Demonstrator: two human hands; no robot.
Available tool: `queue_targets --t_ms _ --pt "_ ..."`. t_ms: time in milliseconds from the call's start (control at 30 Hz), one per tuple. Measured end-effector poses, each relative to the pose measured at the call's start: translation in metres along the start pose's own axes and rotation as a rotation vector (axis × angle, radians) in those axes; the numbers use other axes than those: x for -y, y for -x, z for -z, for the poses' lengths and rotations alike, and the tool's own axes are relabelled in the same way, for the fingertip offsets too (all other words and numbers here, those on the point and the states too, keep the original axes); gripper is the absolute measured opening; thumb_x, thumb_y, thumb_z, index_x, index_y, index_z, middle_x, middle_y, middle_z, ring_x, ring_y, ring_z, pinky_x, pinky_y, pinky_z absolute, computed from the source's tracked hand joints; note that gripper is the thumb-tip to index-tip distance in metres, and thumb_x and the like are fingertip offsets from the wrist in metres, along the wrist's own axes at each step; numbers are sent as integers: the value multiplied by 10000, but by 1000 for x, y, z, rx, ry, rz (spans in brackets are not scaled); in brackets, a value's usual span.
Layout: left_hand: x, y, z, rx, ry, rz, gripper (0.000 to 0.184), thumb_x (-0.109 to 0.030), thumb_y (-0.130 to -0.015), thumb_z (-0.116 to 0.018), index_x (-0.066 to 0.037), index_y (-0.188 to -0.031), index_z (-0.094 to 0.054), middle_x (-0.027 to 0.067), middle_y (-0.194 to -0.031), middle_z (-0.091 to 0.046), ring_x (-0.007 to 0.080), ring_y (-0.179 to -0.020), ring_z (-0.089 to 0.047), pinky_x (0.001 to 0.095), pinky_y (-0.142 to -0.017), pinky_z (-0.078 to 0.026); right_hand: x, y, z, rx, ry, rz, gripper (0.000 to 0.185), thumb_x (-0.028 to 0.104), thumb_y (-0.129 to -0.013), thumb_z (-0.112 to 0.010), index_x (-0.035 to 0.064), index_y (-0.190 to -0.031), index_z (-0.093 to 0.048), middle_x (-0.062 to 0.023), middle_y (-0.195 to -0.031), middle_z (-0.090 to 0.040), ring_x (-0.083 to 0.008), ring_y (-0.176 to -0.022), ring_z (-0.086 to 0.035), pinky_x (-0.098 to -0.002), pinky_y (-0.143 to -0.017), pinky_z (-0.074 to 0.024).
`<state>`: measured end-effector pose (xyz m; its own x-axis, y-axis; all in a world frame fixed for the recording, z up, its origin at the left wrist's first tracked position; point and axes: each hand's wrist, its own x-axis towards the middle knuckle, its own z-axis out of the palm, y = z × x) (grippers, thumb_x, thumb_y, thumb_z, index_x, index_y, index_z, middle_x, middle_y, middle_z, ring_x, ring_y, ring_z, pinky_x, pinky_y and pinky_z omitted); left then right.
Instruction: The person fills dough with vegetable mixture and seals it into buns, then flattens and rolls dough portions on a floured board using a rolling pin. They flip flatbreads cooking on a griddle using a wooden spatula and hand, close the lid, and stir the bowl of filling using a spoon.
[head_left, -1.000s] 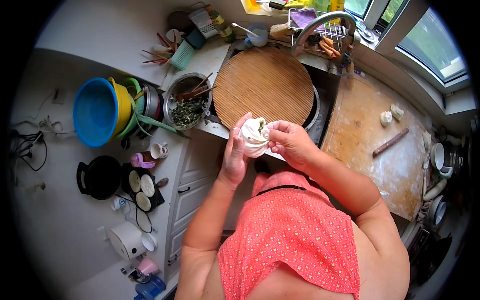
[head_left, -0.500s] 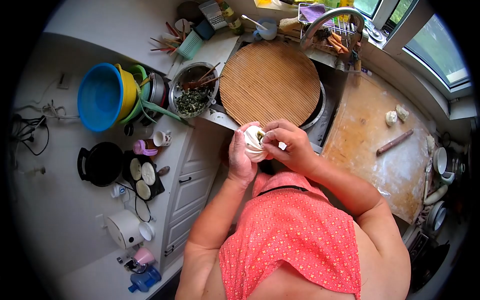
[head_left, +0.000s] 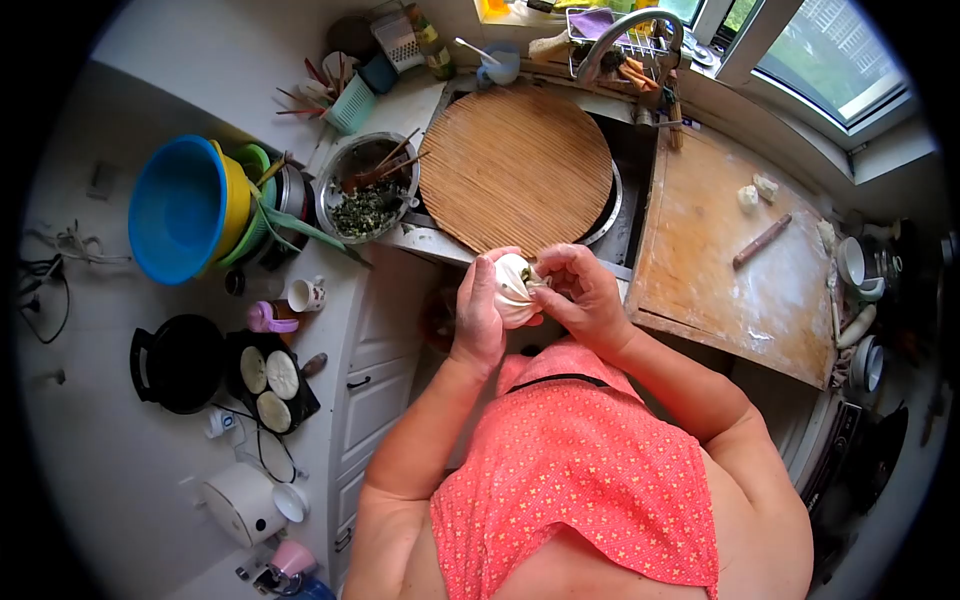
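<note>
Just at the near edge of the round wooden board [head_left: 515, 165], the left hand [head_left: 482, 318] has its grip cupped round a pleated dough bun [head_left: 513, 292], while the right hand [head_left: 578, 295] pinches the bun's gathered opening, greens showing.

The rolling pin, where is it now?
In the head view, the rolling pin lies on the floury board, on the right side, just below two dough pieces.
</note>
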<state>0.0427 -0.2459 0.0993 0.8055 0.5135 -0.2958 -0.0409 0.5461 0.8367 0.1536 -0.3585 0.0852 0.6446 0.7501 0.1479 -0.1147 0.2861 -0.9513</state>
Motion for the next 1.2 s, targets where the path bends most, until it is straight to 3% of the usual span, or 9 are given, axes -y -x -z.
queue_targets --t_ms 67,200,367,500,767,933,1033,1100,1200 --pt "3 6 9 11 13 28 558 -513 -1012 -316 -32 -1240 -481 112 -1009 -620 193 -796 -653 312 -578 -575 11 1 -1 198 517 116 131 -23 -839 -667 11 -964 -647 -73 -950 -594 -127 -842 -612 -247 -713 -513" --pt "-2 15 24 60 34 122 597 -562 -991 -341 -44 -1260 -467 109 -1009 -616 190 -755 -655 308 -549 -570 4 15 -15 157 585 161 75 26 -859 -663 31 -932 -680 -4 -867 -621 -88 -713 -581 -219 -626 -480" --pt "-46 26 38 302 76 149 691 -601 -969 -360 -22 -1342 -414 134 -1163 -573 206 -927 -645 327 -702 -573 22 10 -34 -90 -333 -455 144 57 -872 -666 17 -1008 -643 -30 -891 -647 -109 -709 -587 -246 -631 -492" --pt "-38 23 42 220 -465 -577 752 -632 -949 -385 16 -1329 -413 129 -1171 -571 207 -1056 -586 311 -877 -496 36 11 -59 -125 -472 -570 186 67 -875 -667 9 -1043 -613 -40 -896 -644 -117 -745 -612 -239 -658 -518" --pt "-23 38 53 151 33 -208 639 -562 -1001 -299 6 -1215 -497 123 -993 -618 202 -775 -643 326 -669 -560 34 13 -68 246 673 371 145 -18 -786 -710 14 -916 -653 -96 -1004 -635 -186 -842 -660 -290 -690 -554" --pt "-24 35 67 209 28 11 632 -579 -992 -300 -19 -1225 -481 120 -1026 -623 222 -804 -662 361 -609 -589 23 13 -62 377 761 520 203 0 -759 -740 18 -942 -651 -90 -1006 -637 -174 -867 -643 -285 -703 -533" --pt "-51 37 65 184 91 224 674 -606 -977 -314 -31 -1316 -415 137 -1116 -605 235 -867 -667 354 -590 -590 29 16 -66 218 627 138 230 9 -806 -713 21 -1024 -641 -77 -996 -640 -143 -837 -620 -277 -711 -520" --pt "-84 44 64 384 -62 159 848 -690 -919 -345 -11 -1423 -284 145 -1183 -575 226 -950 -651 366 -607 -597 34 13 -65 36 -99 -388 222 52 -837 -705 22 -1044 -633 -70 -990 -642 -133 -836 -617 -256 -698 -503" --pt "-78 36 58 377 -330 -127 843 -687 -923 -363 8 -1401 -361 157 -1177 -586 210 -1015 -614 347 -794 -540 43 13 -72 -99 -405 -524 186 63 -865 -686 20 -1032 -617 -60 -959 -645 -133 -816 -611 -249 -717 -506"
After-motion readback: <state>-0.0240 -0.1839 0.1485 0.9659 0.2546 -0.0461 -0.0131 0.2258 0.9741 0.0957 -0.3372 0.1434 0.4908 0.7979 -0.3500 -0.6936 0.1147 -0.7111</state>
